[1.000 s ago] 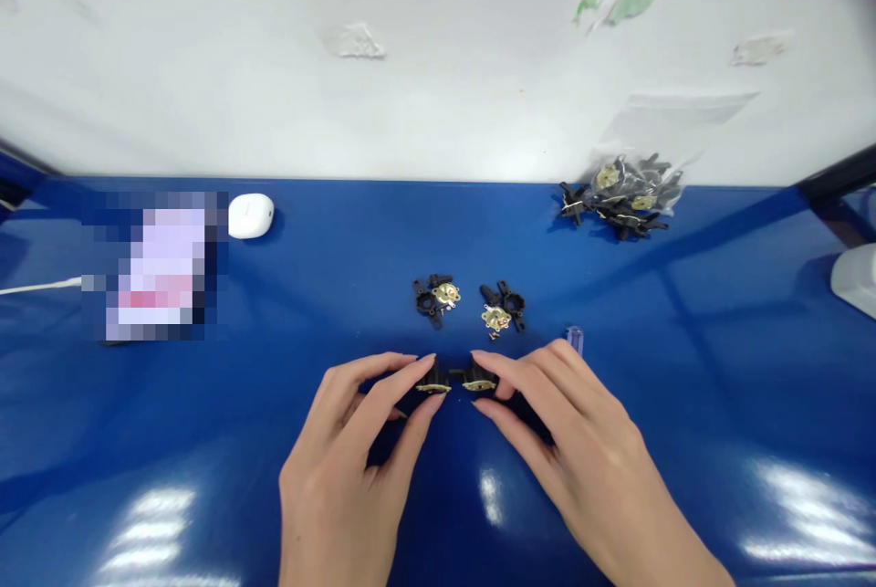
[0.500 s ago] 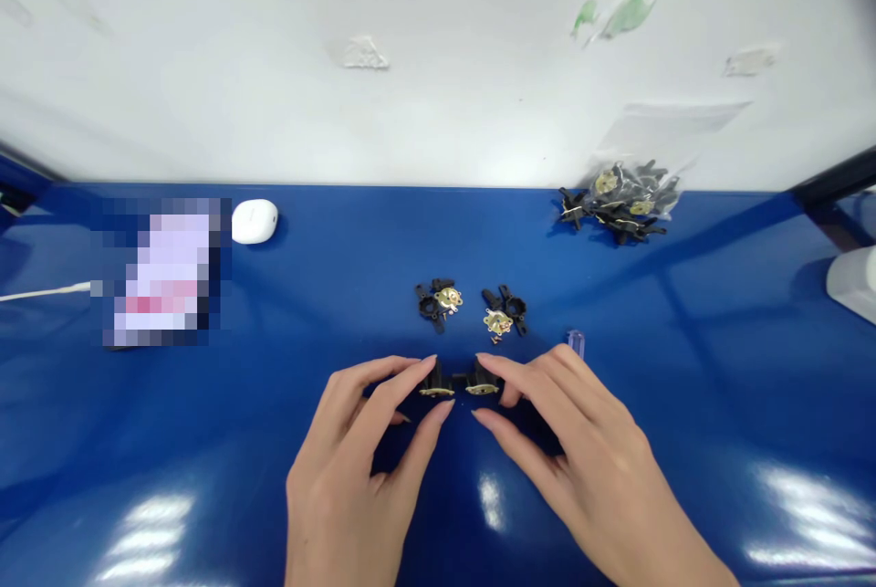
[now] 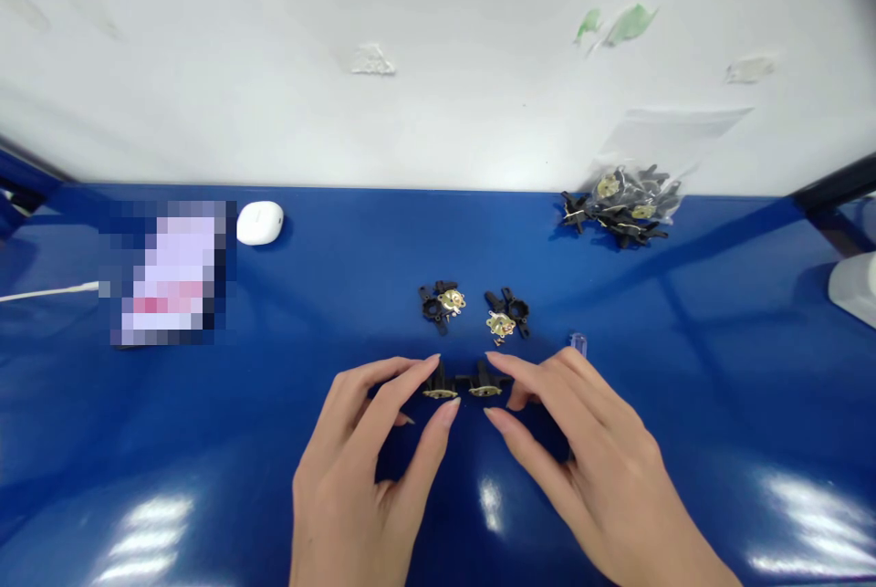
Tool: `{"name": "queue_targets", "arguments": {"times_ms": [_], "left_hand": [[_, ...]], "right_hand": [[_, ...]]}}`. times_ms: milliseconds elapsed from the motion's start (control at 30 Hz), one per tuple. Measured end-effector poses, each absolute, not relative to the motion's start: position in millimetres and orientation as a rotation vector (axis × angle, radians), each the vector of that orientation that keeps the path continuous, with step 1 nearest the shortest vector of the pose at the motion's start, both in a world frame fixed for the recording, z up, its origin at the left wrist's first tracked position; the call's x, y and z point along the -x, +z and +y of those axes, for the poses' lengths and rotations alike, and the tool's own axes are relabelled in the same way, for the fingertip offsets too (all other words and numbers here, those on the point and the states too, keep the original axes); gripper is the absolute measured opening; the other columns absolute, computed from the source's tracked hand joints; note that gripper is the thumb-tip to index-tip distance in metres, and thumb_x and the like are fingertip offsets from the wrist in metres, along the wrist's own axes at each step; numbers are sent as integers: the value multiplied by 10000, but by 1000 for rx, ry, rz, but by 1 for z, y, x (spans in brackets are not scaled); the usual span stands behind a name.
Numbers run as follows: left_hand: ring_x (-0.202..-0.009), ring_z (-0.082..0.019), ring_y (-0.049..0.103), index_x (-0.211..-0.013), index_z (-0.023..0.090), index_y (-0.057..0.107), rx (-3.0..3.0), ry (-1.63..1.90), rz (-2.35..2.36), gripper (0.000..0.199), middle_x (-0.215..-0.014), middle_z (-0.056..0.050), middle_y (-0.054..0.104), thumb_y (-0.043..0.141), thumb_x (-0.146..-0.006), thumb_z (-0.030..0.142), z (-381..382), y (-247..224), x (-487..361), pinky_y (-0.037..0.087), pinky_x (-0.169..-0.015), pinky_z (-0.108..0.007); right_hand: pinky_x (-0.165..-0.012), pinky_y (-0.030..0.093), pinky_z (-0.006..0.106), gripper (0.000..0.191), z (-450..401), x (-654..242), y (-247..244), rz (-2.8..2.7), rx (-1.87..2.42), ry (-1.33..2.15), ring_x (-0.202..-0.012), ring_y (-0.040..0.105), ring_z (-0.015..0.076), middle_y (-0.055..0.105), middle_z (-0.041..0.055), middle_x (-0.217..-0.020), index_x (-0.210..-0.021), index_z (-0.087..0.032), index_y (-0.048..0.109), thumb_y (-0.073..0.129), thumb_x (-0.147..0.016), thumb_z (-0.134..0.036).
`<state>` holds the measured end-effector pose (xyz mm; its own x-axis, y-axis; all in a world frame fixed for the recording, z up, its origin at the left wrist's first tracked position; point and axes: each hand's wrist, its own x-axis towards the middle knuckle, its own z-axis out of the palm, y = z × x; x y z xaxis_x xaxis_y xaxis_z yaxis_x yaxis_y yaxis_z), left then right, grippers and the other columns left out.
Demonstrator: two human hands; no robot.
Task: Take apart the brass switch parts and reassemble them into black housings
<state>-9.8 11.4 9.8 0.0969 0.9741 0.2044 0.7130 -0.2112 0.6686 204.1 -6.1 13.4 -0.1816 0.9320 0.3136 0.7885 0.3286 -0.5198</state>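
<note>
Two small black plastic parts with brass-coloured plates stand side by side on the blue table. My left hand [image 3: 373,450] curves round the left black part [image 3: 440,382], index fingertip at its top and thumb at its lower right edge. My right hand [image 3: 578,450] is around the right black part [image 3: 484,379], its index finger and thumb apart, and no firm grip shows. Just beyond lie two loose groups, each with a black bracket [image 3: 518,309], a brass-coloured plate [image 3: 500,324] and tiny screws [image 3: 499,341]. The other group's brass-coloured plate [image 3: 452,300] lies further left.
A clear bag [image 3: 643,190] of similar parts lies at the back right, with several loose black parts [image 3: 622,226] beside it. A small clear purplish piece [image 3: 578,343] is near my right hand. At left are a blurred-out phone-like object [image 3: 174,272] and a white case [image 3: 260,223].
My right hand has shifted slightly right relative to the right black part. My left hand stays at its part. The whole view has moved a little.
</note>
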Motion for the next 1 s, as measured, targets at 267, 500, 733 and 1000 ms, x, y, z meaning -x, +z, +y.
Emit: {"name": "queue_targets", "arguments": {"times_ms": [267, 500, 733, 1000], "left_hand": [[-1030, -232, 793, -1367, 420, 759, -2011, 892, 1639, 299, -1323, -21, 732, 735, -1070, 399, 11, 10, 9, 719, -834, -355], [-933, -204, 783, -1395, 426, 753, -1971, 876, 1640, 333, -1322, -25, 728, 742, -1064, 390, 11, 10, 10, 694, -704, -307], [-867, -178, 763, -1400, 395, 739, -1967, 921, 1605, 331, -1294, -20, 723, 729, -1073, 346, 12, 8, 11, 709, -806, -359], [-876, -179, 762, -1401, 382, 728, -1973, 901, 1598, 331, -1295, -21, 722, 730, -1071, 354, 12, 8, 14, 699, -763, -338]], "right_hand": [[-892, 551, 418, 332, -8, -207, 12, -1986, 1506, 327, -873, 664, 200, 721, 34, -987, -1475, -187, 615, 591, -1145, -216], [-906, 543, 408, 300, -3, -218, 23, -1986, 1500, 256, -915, 659, 202, 738, 44, -1031, -1406, -192, 663, 620, -1111, -153], [-833, 551, 418, 193, 29, -238, 67, -2290, 1416, 78, -986, 664, 265, 762, 96, -1114, -1286, -203, 703, 579, -1140, -226], [-905, 540, 437, 173, 90, -201, 60, -2506, 1228, 43, -977, 606, 268, 724, 113, -1048, -1136, -145, 782, 617, -1116, -195]]}}
